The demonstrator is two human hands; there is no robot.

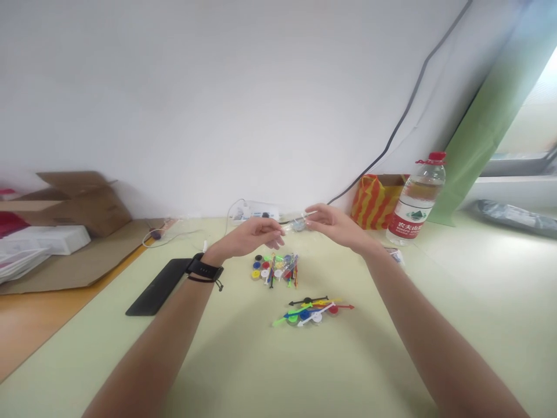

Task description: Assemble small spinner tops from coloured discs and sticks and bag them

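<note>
A small clear plastic bag [296,225] is stretched between my two hands above the table. My left hand [259,237], with a black watch [203,270] at its wrist, has its fingers closed at the bag's left end. My right hand [333,226] pinches the bag's right end. Below them lies a group of coloured round discs [257,265] and thin arrow pointers [272,271], partly under clear plastic. Closer to me is a pile of assembled arrow spinners [304,314] in black, yellow, red, blue, green and white.
A dark flat tablet-like slab [159,288] lies left of my left wrist. At right stand a large water bottle [411,209] and a red-yellow bag [372,203]. A power strip [256,210] rests by the wall. Cardboard boxes [87,203] occupy the far left.
</note>
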